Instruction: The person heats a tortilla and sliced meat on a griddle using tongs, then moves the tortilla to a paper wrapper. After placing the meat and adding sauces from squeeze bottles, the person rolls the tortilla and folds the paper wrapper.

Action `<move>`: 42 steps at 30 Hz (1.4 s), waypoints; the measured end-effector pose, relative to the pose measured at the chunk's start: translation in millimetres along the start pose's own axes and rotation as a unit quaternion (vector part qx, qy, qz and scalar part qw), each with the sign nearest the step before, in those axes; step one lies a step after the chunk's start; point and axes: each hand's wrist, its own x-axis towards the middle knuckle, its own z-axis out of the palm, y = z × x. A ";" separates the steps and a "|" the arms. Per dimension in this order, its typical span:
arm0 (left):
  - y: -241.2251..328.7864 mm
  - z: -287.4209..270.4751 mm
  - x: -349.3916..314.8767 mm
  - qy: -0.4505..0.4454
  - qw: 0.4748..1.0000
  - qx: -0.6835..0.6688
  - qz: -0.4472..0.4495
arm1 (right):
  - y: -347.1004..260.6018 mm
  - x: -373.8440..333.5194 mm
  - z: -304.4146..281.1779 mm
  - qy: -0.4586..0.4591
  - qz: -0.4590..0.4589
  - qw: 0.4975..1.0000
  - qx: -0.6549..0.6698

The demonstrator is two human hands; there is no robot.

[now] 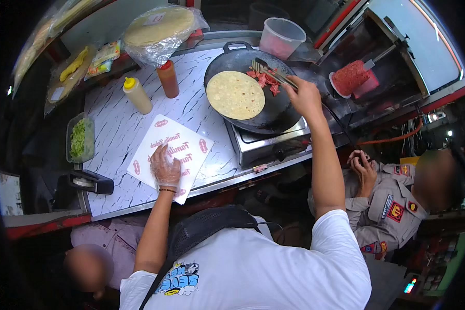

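My left hand (166,165), in a clear plastic glove, lies with its fingers spread on a sheet of white printed wrapping paper (194,142) on the counter. My right hand (304,98) grips metal tongs (276,74) from the right. Their tips are at the chopped reddish meat (266,81) in a black flat pan (274,116). Beside the meat, a round flatbread (235,95) lies in the same pan, partly up its left side. The pan sits on a silver gas stove (250,150).
Left of the pan stand a red sauce bottle (168,80) and a yellow-capped bottle (138,95). Bagged flatbreads (160,28) and a plastic tub (281,39) are behind. Shredded lettuce (78,138) sits far left. A meat spit (350,77) stands right. People are seated on both sides.
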 end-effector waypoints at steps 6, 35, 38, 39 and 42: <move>-0.8 -2.4 -1.1 -0.004 0.999 -0.031 -0.009 | -4.2 3.4 18.6 -0.011 0.004 1.000 -0.027; -10.4 3.5 3.7 -0.051 0.994 -0.024 0.097 | 24.4 -318.3 38.9 -0.312 0.318 0.887 -0.119; -11.9 3.4 5.0 -0.050 0.993 -0.020 0.107 | 28.8 -314.6 65.7 -0.289 0.373 0.874 -0.118; -12.2 3.4 6.3 -0.056 0.993 -0.016 0.105 | 30.7 -314.9 68.3 -0.271 0.386 0.874 -0.115; -13.1 2.1 4.5 -0.062 0.993 -0.015 0.095 | 47.5 -321.5 63.7 -0.252 0.371 0.886 -0.115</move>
